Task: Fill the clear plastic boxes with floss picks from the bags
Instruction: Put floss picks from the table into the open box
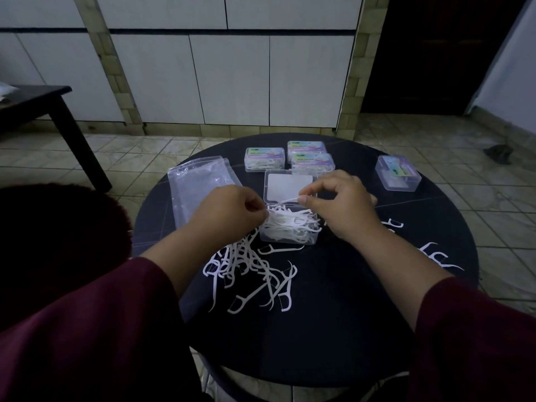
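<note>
An open clear plastic box (pixel 290 237) sits mid-table, heaped with white floss picks, its lid (pixel 290 185) standing up behind. My right hand (pixel 342 204) pinches one floss pick (pixel 288 199) above the box. My left hand (pixel 232 211) has curled fingers at the box's left edge, touching the heap; whether it holds a pick is hidden. A loose pile of floss picks (pixel 252 274) lies on the table in front of the box. Empty clear bags (pixel 200 184) lie to the left.
Three shut, labelled boxes (pixel 264 159) (pixel 307 147) (pixel 313 163) stand at the back of the round black table (pixel 319 329), and another clear box (pixel 398 172) at the right. A few picks (pixel 435 253) lie near the right edge. A dark bench (pixel 43 103) stands far left.
</note>
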